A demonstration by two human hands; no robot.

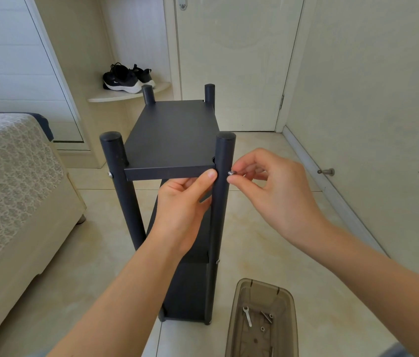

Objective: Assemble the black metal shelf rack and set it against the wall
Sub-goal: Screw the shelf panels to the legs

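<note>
Black metal shelf rack stands upright on the tiled floor, between the bed and the right-hand wall, apart from both. I read the left grip as clamped on the top shelf: the thumb lies on its front edge, just beside the front right post, with the fingers curled underneath. The right grip pinches a silver screw between thumb and fingertips, with the screw touching the outer side of that post at shelf level. A matching screw head sits in the front left post. A brown plastic tray on the floor near the rack's base holds a small wrench and loose hardware.
</note>
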